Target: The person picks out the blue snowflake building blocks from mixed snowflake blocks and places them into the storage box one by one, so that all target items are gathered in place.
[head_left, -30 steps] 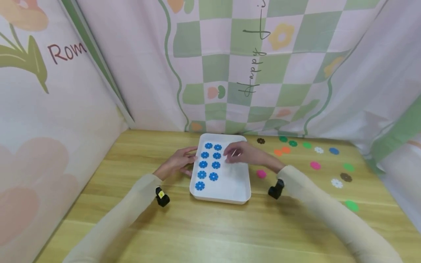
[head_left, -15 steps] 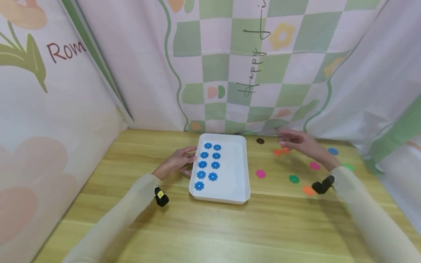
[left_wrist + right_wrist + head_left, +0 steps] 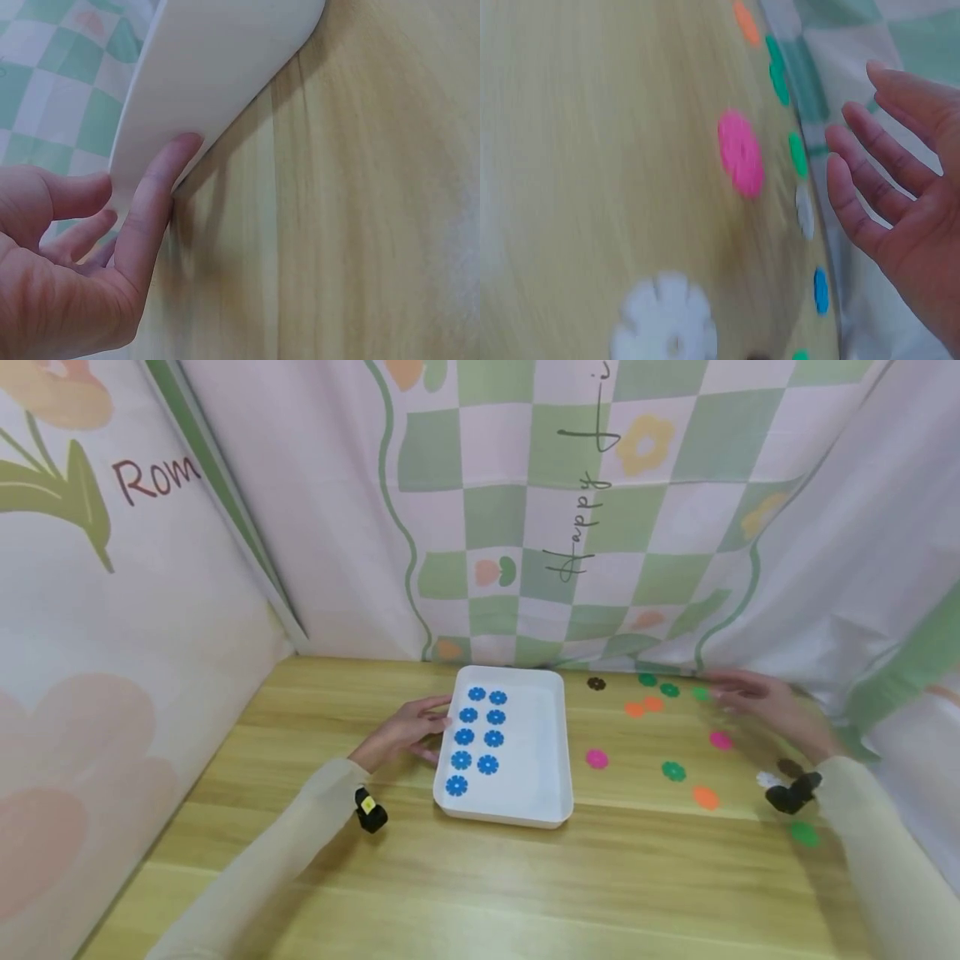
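Note:
A white tray (image 3: pixel 531 752) lies on the table with several blue flower-shaped discs (image 3: pixel 487 765) in two columns on its left half. My left hand (image 3: pixel 405 728) stays at the tray's left side; in the left wrist view one finger (image 3: pixel 161 176) touches the outer wall and the thumb is by the rim. My right hand (image 3: pixel 772 706) hovers over the back right of the table, fingers apart and holding nothing. Beneath and beside it in the right wrist view are a blue disc (image 3: pixel 821 290), a white disc (image 3: pixel 804 211) and a light green disc (image 3: pixel 798 154).
Loose discs lie right of the tray: pink (image 3: pixel 597 759), brown (image 3: pixel 596 683), dark green (image 3: pixel 673 771), orange (image 3: pixel 706 797), light green (image 3: pixel 805 834) and others. A patterned curtain (image 3: pixel 585 568) hangs along the table's back edge. My right forearm covers part of the right side.
My right hand has gone from above the tray to the back right of the table. A dark green and an orange disc, earlier hidden by the right arm, now show. The left hand stays.

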Tool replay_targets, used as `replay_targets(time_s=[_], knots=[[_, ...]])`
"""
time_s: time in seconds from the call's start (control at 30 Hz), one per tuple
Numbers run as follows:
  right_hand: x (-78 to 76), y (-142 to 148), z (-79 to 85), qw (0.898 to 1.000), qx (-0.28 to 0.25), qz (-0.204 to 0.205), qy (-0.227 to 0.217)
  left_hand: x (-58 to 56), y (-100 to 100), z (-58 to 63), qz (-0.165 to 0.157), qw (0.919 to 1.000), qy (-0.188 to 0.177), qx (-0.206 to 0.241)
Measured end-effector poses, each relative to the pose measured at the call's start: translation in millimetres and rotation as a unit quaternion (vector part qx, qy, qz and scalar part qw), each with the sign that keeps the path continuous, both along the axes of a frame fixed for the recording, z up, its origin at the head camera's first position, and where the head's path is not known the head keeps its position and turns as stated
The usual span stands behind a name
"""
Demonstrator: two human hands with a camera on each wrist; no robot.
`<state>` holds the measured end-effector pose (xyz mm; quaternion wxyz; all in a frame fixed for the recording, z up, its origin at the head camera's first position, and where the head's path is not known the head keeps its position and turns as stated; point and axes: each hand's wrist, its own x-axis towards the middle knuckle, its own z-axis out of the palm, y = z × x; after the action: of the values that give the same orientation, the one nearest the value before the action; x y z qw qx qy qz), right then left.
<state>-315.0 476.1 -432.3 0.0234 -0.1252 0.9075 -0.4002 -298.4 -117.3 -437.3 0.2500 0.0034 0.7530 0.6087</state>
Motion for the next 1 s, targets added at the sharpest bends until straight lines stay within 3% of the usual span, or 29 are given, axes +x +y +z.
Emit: replay_targets(time_s=[0.17, 0.47, 0.7, 0.87, 1.0], knots=[[4.4, 27, -7.6, 0.999, 0.038, -0.026, 0.012, 1.1, 0, 0.6, 0.005, 1.0000, -0.003, 0.003], [11.9, 64, -19.0, 0.997, 0.029, -0.048, 0.057, 1.0, 1, 0.4, 0.012, 0.9999, -0.008, 0.002], [16.4, 73, -19.1, 0.993, 0.089, -0.071, -0.003, -0.9, 1, -0.3, 0.011, 0.9999, -0.005, -0.002], [14.1, 78, -27.7, 0.995, 0.078, -0.051, -0.039, 0.3, 1, -1.1, 0.006, 1.0000, -0.005, -0.001], [10.6, 83, -33.0, 0.996, 0.074, -0.046, -0.028, 1.2, 1, 0.2, 0.009, 0.9999, -0.005, -0.002]])
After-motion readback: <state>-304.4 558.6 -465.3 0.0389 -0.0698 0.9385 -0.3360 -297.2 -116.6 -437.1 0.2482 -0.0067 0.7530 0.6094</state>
